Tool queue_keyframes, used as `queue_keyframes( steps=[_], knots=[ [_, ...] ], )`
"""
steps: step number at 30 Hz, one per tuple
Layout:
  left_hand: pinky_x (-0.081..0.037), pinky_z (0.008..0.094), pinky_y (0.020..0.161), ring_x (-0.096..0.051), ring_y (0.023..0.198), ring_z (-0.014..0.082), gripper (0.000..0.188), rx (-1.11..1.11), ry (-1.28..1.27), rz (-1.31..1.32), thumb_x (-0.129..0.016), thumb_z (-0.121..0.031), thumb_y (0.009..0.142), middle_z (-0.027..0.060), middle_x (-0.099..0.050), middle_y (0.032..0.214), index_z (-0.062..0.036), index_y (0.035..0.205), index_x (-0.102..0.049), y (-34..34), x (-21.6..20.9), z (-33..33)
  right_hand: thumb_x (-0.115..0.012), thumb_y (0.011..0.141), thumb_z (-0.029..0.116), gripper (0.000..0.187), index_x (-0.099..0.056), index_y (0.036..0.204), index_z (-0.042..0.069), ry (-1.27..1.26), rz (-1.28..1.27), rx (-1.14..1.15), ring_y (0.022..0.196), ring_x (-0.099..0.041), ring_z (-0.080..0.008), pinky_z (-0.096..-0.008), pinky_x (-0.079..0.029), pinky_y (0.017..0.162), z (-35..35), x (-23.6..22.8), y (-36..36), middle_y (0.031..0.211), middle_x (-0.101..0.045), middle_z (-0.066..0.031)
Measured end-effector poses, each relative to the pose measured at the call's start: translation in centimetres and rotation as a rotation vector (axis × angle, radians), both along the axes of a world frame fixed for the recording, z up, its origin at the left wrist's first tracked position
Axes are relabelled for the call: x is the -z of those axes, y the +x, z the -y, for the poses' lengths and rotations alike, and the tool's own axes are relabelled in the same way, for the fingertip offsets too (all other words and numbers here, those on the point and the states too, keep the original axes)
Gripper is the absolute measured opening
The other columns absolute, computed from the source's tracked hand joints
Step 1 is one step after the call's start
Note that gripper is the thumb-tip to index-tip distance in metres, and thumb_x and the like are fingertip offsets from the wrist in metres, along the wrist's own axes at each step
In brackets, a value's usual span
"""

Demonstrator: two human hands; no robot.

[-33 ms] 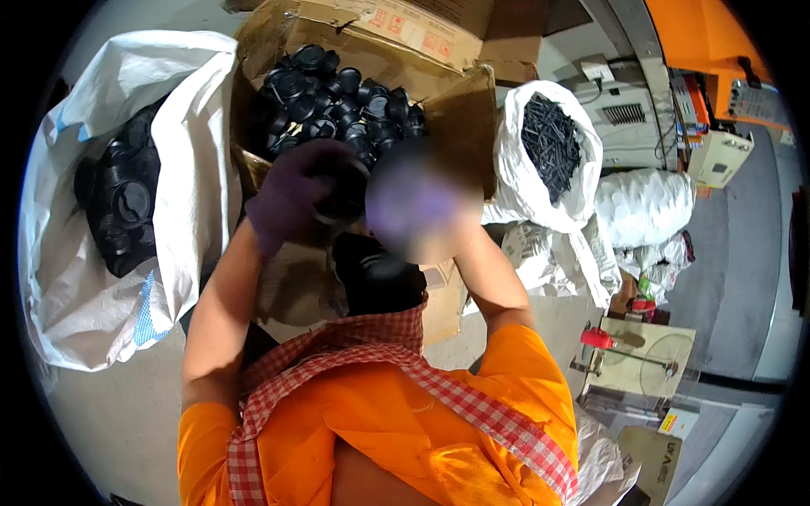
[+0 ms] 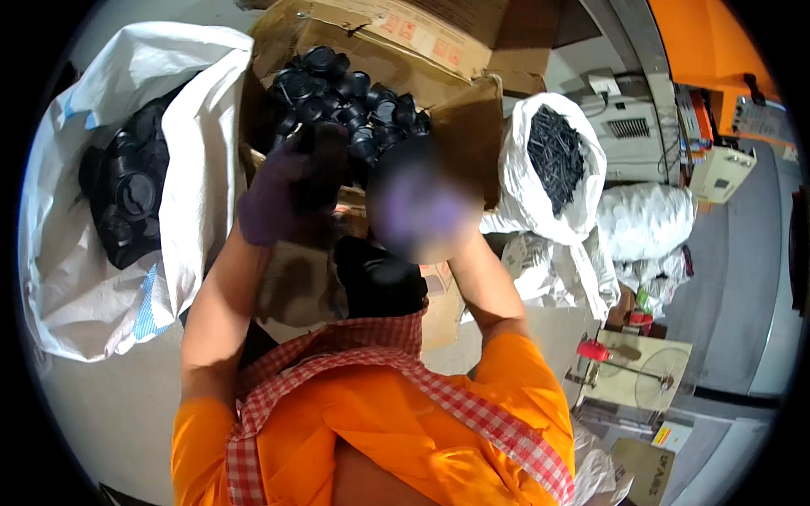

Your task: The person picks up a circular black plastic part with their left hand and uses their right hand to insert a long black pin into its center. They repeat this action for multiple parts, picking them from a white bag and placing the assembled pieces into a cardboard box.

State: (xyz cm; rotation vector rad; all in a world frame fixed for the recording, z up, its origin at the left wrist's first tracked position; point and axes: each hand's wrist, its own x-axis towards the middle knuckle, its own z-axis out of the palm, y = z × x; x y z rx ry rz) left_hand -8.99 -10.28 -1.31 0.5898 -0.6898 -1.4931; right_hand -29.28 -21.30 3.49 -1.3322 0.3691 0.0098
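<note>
White woven sack point(image 2: 67, 278) on the far left holds black plastic caps. Next I see my left hand point(image 2: 274, 198), in a purple glove, closed around a black part point(image 2: 316, 169) at the cardboard box point(image 2: 380, 38) full of black caps point(image 2: 346, 93). My right hand point(image 2: 418, 211) is blurred; I cannot tell its grip. Further right stands a white bag of black pins point(image 2: 553, 156).

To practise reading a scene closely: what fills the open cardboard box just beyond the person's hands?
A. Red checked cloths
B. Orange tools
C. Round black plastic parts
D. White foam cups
C: the cardboard box holds a heap of round black plastic parts, lying right behind the gloved left hand.
</note>
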Motion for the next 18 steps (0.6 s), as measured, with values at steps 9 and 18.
queue_keyframes(
  steps=[9,18],
  knots=[
    [-0.049,0.0313,0.083,-0.059,0.096,0.0206,0.054,-0.22,0.215,-0.195,-0.056,-0.005,0.076,0.0074,-0.058,0.111,-0.0078,0.13,-0.051,-4.0,0.9,0.4,-0.055,0.085,0.008,0.012,-0.061,0.092,-0.001,-0.611,0.165,0.626,0.083,-0.058,-0.0169,-0.0303,-0.047,0.076,0.7,4.4,5.8,0.087,-0.061,-0.0078],
    [-0.046,0.0435,0.083,-0.059,0.095,0.0324,0.042,-1.225,-0.2,1.482,-0.074,-0.018,0.07,0.0176,-0.059,0.109,-0.0072,0.11,-0.064,2.6,-6.4,-4.2,-0.064,0.077,0.008,0.023,-0.067,0.1,0.007,-1.092,-0.375,0.785,0.09,-0.063,-0.0291,-0.0356,-0.048,0.083,10.7,13.9,2.8,0.098,-0.066,-0.0143]
  ],
)
